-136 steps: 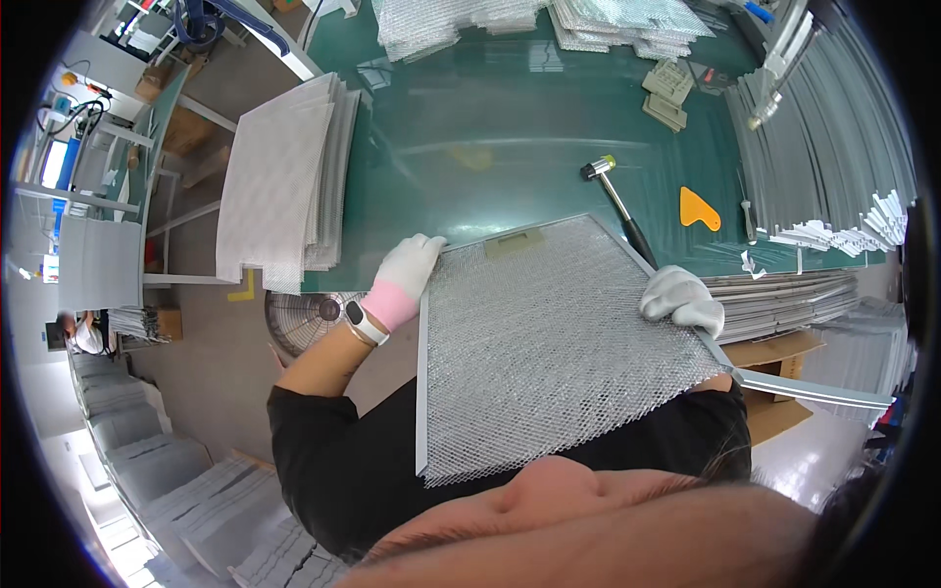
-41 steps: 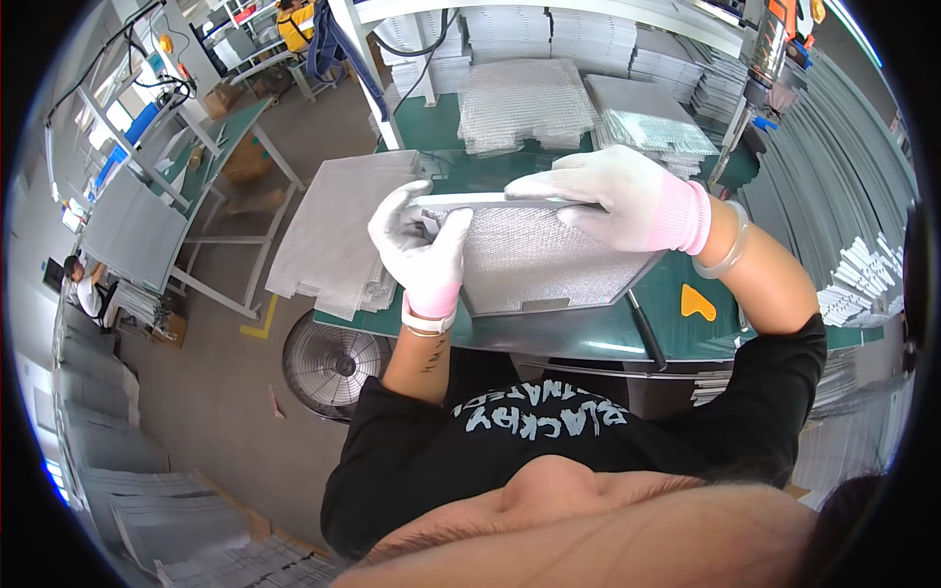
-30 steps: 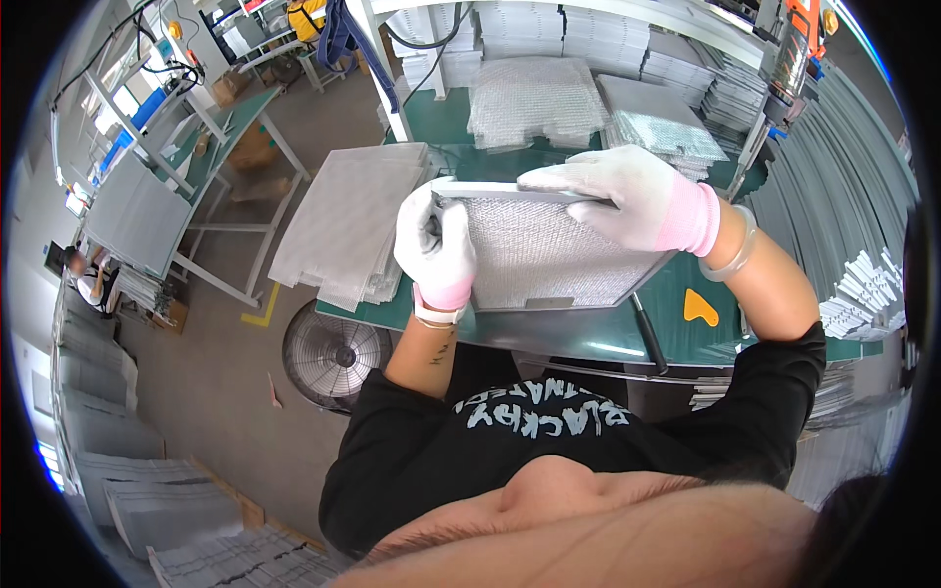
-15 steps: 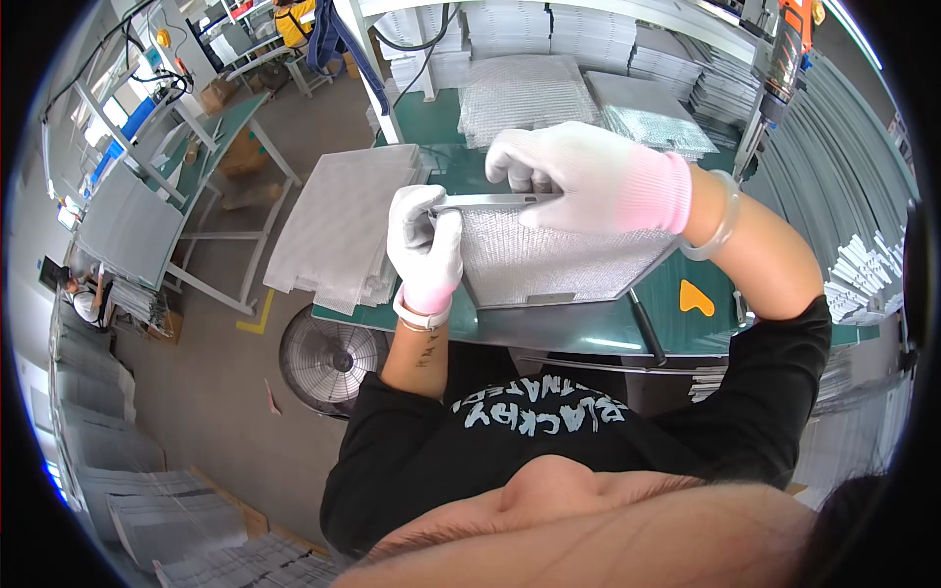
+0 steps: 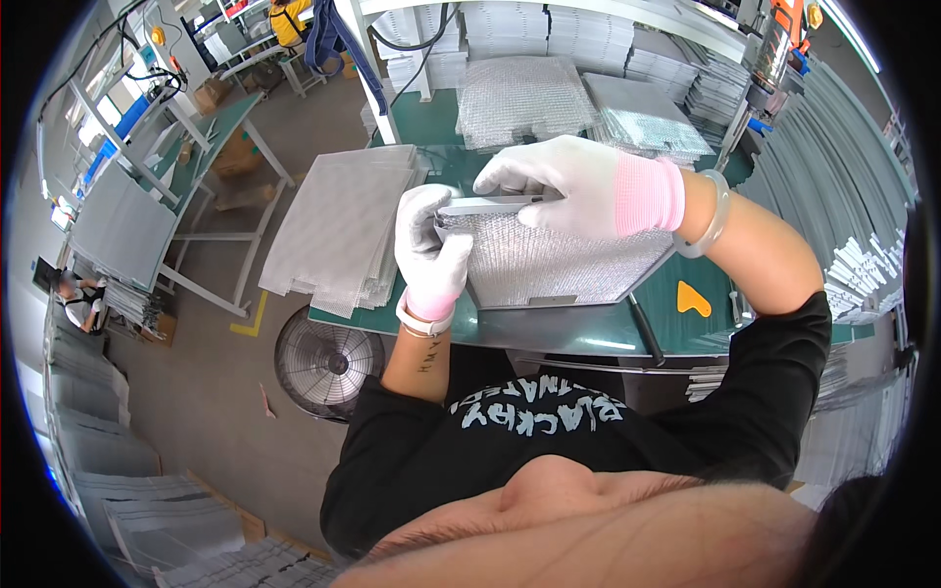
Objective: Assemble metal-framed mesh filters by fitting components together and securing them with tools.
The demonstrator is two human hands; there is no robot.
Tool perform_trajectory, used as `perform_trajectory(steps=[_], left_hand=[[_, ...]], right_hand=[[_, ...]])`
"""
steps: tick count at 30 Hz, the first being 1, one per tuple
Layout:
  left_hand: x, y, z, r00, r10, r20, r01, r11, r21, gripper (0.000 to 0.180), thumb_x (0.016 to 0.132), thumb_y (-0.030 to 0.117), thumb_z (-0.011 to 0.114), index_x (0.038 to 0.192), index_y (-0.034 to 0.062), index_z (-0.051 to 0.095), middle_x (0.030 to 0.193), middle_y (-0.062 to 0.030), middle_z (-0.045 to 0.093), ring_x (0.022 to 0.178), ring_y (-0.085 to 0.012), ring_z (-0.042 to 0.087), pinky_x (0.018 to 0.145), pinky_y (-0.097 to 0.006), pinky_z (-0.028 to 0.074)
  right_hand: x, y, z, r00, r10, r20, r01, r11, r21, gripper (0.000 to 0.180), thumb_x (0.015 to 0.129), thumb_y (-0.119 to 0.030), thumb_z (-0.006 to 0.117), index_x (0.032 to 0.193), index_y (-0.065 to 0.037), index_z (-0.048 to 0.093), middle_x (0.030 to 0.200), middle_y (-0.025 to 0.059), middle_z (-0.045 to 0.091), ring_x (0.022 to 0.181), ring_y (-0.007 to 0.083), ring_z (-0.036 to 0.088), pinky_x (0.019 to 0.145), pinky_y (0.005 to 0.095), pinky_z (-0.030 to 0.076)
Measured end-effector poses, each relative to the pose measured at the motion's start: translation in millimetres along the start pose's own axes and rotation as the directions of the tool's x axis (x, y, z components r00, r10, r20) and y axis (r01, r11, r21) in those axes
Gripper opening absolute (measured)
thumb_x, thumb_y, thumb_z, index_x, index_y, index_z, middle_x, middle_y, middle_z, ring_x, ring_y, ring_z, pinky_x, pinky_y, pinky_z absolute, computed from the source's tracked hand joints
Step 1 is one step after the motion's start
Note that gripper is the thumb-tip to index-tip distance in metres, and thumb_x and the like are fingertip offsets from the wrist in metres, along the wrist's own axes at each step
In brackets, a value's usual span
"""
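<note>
A rectangular silvery mesh filter panel [image 5: 559,265] stands tilted on the green tabletop in front of me, its lower edge in a grey metal frame. Along its upper edge lies a pale grey frame strip [image 5: 490,205]. My left hand [image 5: 431,253], in a white glove with a pink cuff, is closed on the upper left corner, thumb on the near face. My gloved right hand [image 5: 578,186] pinches the strip from above, fingers curled behind and thumb in front. Its palm hides the panel's upper right part.
White mesh sheets [image 5: 338,225] lie stacked at the left; more silvery mesh [image 5: 524,98] lies behind. A black-handled tool [image 5: 644,328] and an orange-yellow flat piece [image 5: 693,299] rest at right. A power driver [image 5: 774,59] hangs above. A floor fan [image 5: 330,365] stands left. A person [image 5: 83,299] works far left.
My right hand has shifted slightly left along the upper edge. The strip shows more of its top face, slightly raised at the right. My left hand keeps its hold on the corner.
</note>
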State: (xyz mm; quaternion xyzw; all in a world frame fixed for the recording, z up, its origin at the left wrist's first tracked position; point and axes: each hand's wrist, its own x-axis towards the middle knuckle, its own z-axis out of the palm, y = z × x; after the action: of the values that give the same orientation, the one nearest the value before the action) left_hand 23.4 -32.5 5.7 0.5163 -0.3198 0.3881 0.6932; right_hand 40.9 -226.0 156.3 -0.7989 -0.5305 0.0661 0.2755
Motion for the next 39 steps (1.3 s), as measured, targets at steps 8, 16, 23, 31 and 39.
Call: perform_trajectory(steps=[8, 16, 23, 31, 39], left_hand=[[-9.5, 1.3, 3.6, 0.994, -0.108, -0.028, 0.105, 0.99, -0.091, 0.046, 0.079, -0.008, 0.066, 0.122, -0.0016, 0.052, 0.116, -0.0163, 0.062, 0.102, -0.0177, 0.062, 0.086, -0.031, 0.052], [-4.5, -8.7, -7.0, 0.998, 0.059, 0.014, -0.059, 0.998, -0.009, 0.044, 0.077, -0.008, 0.07, 0.118, -0.001, 0.054, 0.113, -0.0158, 0.058, 0.098, -0.0192, 0.06, 0.083, -0.031, 0.051], [-3.8, -12.9, -4.1, 0.999, 0.044, 0.021, -0.046, 0.994, 0.094, 0.037, 0.083, -0.007, 0.064, 0.117, 0.0014, 0.052, 0.107, -0.0128, 0.056, 0.091, -0.0178, 0.059, 0.08, -0.029, 0.05], [-4.4, -8.2, 4.5, 0.99, 0.022, 0.138, -0.012, 0.997, -0.07, 0.04, 0.088, -0.006, 0.061, 0.122, 0.0041, 0.044, 0.109, -0.0192, 0.063, 0.092, -0.0183, 0.063, 0.079, -0.029, 0.051], [-1.4, -4.9, 0.4, 0.994, -0.111, 0.004, 0.111, 0.993, -0.041, 0.033, 0.09, -0.009, 0.051, 0.12, 0.0018, 0.045, 0.109, -0.0182, 0.062, 0.09, -0.0167, 0.063, 0.081, -0.028, 0.05]], right_hand=[[-8.2, -14.5, 14.5, 0.993, -0.102, -0.065, 0.069, 0.922, -0.382, 0.043, 0.081, -0.005, 0.06, 0.124, -0.004, 0.054, 0.097, 0.0146, 0.061, 0.088, 0.032, 0.063, 0.079, 0.0386, 0.052], [-13.4, -13.7, 19.5, 0.979, -0.198, -0.058, 0.128, 0.803, -0.582, 0.053, 0.077, -0.005, 0.061, 0.129, -0.004, 0.053, 0.098, 0.0113, 0.06, 0.09, 0.0275, 0.062, 0.078, 0.0348, 0.052], [-18.6, -14.3, 9.3, 0.963, -0.251, -0.102, 0.167, 0.845, -0.507, 0.042, 0.083, -0.013, 0.059, 0.124, -0.008, 0.054, 0.089, 0.012, 0.059, 0.082, 0.0281, 0.064, 0.071, 0.0374, 0.053], [-41.8, -6.0, 10.6, 0.984, -0.178, 0.012, 0.107, 0.531, -0.841, 0.041, 0.08, -0.01, 0.057, 0.12, -0.002, 0.058, 0.074, 0.0061, 0.057, 0.064, 0.0229, 0.062, 0.056, 0.0329, 0.05], [-57.5, 6.1, -10.0, 0.971, -0.237, -0.027, 0.129, 0.619, -0.775, 0.034, 0.082, -0.012, 0.055, 0.115, -0.001, 0.058, 0.075, 0.0086, 0.058, 0.061, 0.0236, 0.062, 0.053, 0.0342, 0.05]])
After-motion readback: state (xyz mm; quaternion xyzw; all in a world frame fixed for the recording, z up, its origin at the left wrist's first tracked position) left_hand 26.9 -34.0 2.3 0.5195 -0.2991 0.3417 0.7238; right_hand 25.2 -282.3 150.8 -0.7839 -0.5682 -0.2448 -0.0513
